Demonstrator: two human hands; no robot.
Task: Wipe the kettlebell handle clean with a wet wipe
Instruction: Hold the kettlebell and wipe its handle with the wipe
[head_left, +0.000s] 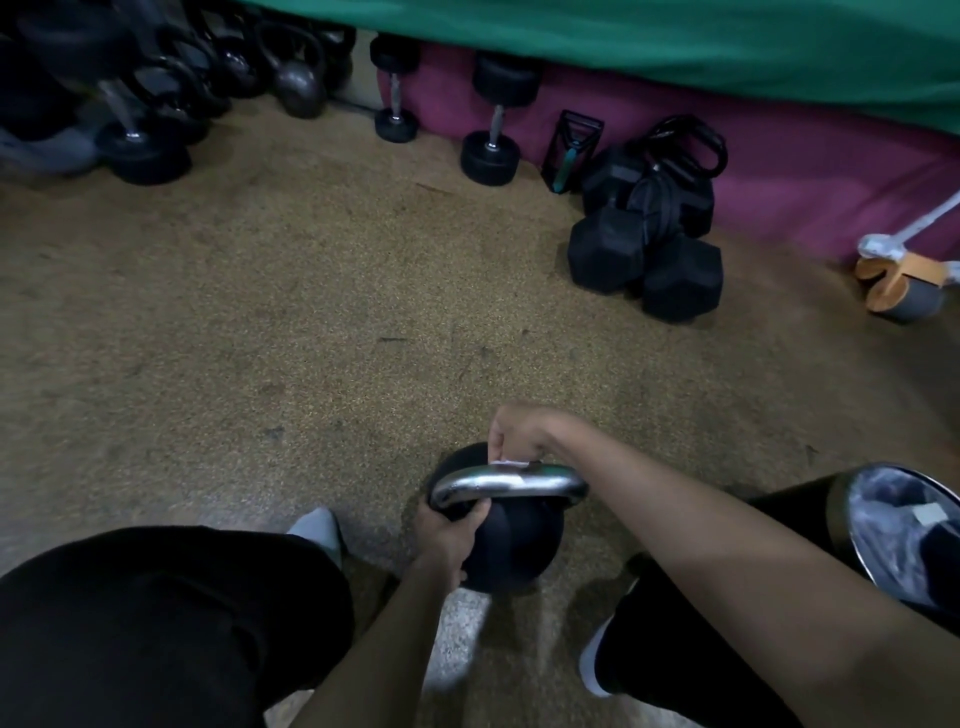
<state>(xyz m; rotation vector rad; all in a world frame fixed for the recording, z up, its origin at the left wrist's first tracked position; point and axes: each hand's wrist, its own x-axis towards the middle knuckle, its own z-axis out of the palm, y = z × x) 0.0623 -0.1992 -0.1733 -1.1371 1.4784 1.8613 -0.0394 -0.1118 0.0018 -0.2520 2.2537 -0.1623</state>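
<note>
The kettlebell handle (509, 480), a chrome loop, sits directly between the two hands, above the black kettlebell (514, 545) that stands on the speckled floor (311, 338) between the person's knees. The right hand (519, 431) is curled over the far side of the bar and pinches a small white wet wipe (511, 462) against the top of it. Only a sliver of the wipe shows under the fingers. The left hand (449, 535) wraps round the near-left root of the handle where it meets the ball, steadying the weight.

The wipe looks bunched small, so it could slip out from under the fingers or ride only the top of the bar, leaving the underside and the two bends unwiped. A damp chrome bar is slick. If the left hand loosens, the ball may roll or tip toward the feet just beside it.

Just right of the right forearm stands a lined bin (852, 514). Well beyond the hands lie black hex dumbbells (644, 260), an ab roller (904, 280) and round dumbbells (491, 140) along a padded wall.
</note>
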